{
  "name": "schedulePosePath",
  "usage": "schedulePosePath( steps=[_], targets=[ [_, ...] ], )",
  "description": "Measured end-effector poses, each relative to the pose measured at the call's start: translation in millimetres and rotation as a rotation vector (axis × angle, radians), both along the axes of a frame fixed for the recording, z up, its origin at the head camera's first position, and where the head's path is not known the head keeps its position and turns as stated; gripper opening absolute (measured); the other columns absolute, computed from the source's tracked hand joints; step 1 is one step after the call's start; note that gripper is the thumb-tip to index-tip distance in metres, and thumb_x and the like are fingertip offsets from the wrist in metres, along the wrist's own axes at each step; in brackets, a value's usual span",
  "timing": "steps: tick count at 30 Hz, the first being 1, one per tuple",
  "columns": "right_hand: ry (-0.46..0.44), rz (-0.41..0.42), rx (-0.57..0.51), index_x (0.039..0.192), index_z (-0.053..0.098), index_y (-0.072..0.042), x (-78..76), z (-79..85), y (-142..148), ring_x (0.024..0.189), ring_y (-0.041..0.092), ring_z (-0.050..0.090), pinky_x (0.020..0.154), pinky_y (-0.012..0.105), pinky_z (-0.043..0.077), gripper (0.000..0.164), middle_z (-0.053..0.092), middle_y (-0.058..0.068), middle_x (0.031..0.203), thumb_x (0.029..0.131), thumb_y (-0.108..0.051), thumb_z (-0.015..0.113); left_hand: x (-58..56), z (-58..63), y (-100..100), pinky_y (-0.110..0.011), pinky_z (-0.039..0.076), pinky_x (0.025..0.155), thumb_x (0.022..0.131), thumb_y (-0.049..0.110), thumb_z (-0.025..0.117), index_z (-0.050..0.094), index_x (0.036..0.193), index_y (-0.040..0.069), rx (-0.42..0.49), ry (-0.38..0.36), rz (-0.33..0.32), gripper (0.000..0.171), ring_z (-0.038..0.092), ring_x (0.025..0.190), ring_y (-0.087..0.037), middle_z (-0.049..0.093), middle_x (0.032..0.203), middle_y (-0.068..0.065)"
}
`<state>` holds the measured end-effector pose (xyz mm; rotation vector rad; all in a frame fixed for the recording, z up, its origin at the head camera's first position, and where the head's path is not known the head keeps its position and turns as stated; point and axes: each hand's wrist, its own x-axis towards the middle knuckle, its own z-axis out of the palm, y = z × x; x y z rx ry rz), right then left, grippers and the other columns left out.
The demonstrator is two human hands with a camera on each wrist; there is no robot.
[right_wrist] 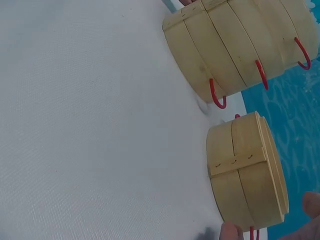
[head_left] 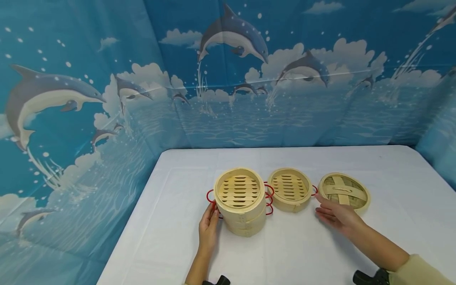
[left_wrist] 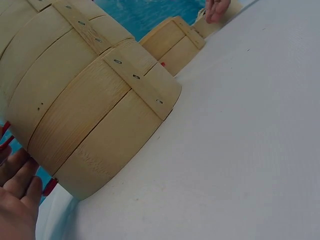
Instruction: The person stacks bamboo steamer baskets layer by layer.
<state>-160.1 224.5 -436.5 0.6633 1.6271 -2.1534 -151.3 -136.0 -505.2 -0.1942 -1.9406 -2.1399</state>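
Note:
A stack of round bamboo steamer baskets (head_left: 245, 224), with red loop handles on both sides, stands left of the table's middle; its slatted top faces up. My left hand (head_left: 208, 226) is at the stack's left side, fingertips right by the red handles. The left wrist view shows its fingers (left_wrist: 19, 172) slightly bent beside the wall. Just right of the stack sits a single steamer basket (head_left: 286, 206), slatted and with the same handles. My right hand (head_left: 336, 215) reaches to its right red handle (head_left: 315, 190), with thumb and fingers spread apart around that spot.
A woven bamboo lid (head_left: 364, 201) with a strap handle lies on the right, partly behind my right hand. White cloth covers the table (head_left: 160, 237). A blue dolphin-print curtain (head_left: 228, 114) hangs along the back and sides.

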Motion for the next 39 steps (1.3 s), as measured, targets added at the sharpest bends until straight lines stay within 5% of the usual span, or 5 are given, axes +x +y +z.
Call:
schedulePosePath(
  steps=[8, 17, 23, 32, 39],
  targets=[
    [0.005, -0.001, -0.010, 0.140, 0.011, 0.008, -7.9, -5.3, -10, 0.088, 0.012, 0.055, 0.092, 0.029, 0.044, 0.086, 0.029, 0.022, 0.126, 0.086, -0.032, 0.065, 0.1, -0.2, 0, -0.017, 0.038, 0.094, 0.097, 0.003, 0.040, 0.028, 0.132, -0.020, 0.007, -0.018, -0.006, 0.043, 0.045, 0.113, 0.001, 0.037, 0.133, -0.033],
    [0.006, -0.036, -0.017, 0.142, 0.006, 0.007, -17.6, -6.7, -18, 0.082, 0.008, 0.057, 0.093, 0.029, 0.043, 0.091, 0.047, 0.012, 0.107, 0.084, -0.029, 0.067, 0.1, -0.3, 1, -0.017, 0.037, 0.094, 0.097, 0.004, 0.041, 0.028, 0.133, -0.019, 0.013, -0.044, -0.001, 0.044, 0.045, 0.114, 0.001, 0.036, 0.134, -0.032],
    [-0.007, -0.052, -0.009, 0.143, -0.002, 0.006, -22.5, -3.4, -22, 0.080, 0.006, 0.055, 0.094, 0.027, 0.041, 0.100, 0.035, 0.018, 0.121, 0.082, -0.030, 0.069, 0.4, 0.5, 1, -0.017, 0.037, 0.095, 0.097, 0.003, 0.041, 0.028, 0.132, -0.019, 0.008, -0.037, 0.003, 0.044, 0.045, 0.114, 0.000, 0.037, 0.134, -0.031],
    [-0.034, -0.128, 0.018, 0.130, 0.030, 0.004, -26.7, 2.4, -28, 0.072, 0.005, 0.057, 0.083, 0.023, 0.048, 0.065, 0.050, 0.005, 0.090, 0.083, -0.021, 0.068, 1.0, 1.3, 1, -0.017, 0.037, 0.095, 0.097, 0.003, 0.041, 0.027, 0.133, -0.019, 0.010, -0.040, -0.001, 0.044, 0.045, 0.114, 0.000, 0.035, 0.135, -0.031],
    [-0.048, -0.130, 0.040, 0.119, 0.038, 0.000, -28.7, 2.2, -29, 0.070, 0.007, 0.056, 0.080, 0.024, 0.050, 0.049, 0.048, 0.007, 0.093, 0.084, -0.019, 0.067, 1.6, 2.0, 0, -0.017, 0.037, 0.095, 0.098, 0.004, 0.040, 0.028, 0.133, -0.019, 0.003, -0.037, 0.000, 0.044, 0.046, 0.114, 0.000, 0.035, 0.135, -0.031]
  ],
)
